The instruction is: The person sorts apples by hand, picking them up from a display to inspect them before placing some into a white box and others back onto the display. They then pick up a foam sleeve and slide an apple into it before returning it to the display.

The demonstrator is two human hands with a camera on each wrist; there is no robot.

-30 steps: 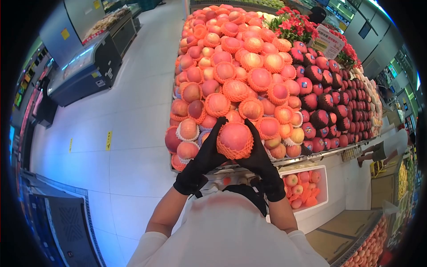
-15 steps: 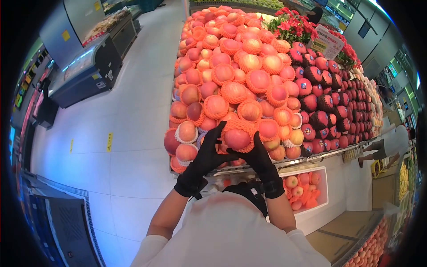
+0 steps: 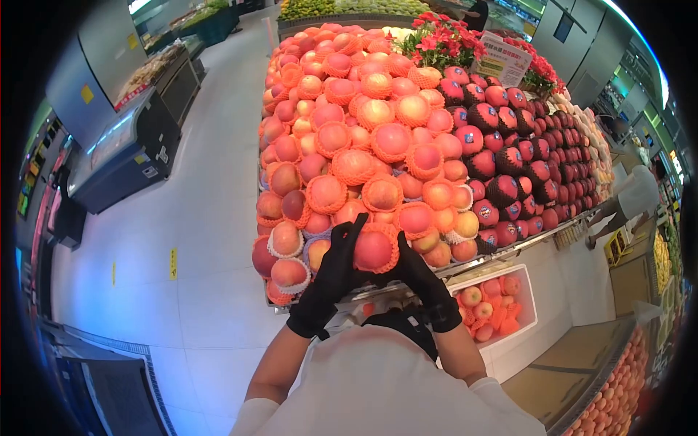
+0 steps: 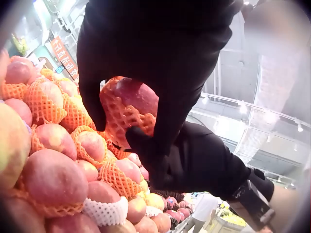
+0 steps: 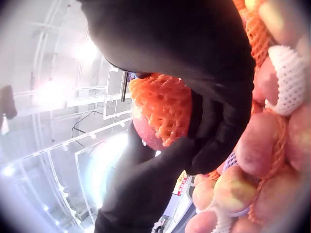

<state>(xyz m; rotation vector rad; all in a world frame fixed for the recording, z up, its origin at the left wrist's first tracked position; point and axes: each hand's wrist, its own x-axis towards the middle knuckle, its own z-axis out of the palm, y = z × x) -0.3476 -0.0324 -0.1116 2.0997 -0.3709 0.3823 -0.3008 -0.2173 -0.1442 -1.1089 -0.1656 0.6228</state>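
Note:
A large red apple in an orange foam net sits between two black-gloved hands at the front edge of a heaped fruit display. My left hand grips its left side, and my right hand curls round its right side. In the left wrist view, bare red skin shows above the foam net, with dark fingers on both sides of it. From the right wrist, the net covers most of the apple, and the fingertips of both hands meet near its lower side.
Many netted apples are heaped beyond the hands. Dark red fruit in black nets lies to the right, near red flowers and a sign. A white foam box of apples stands below the display; a person is at far right.
The apple has turned, so its net now shows mostly on the right. The fingers were spread wider half a second ago and have drawn in round it. The head view has shifted.

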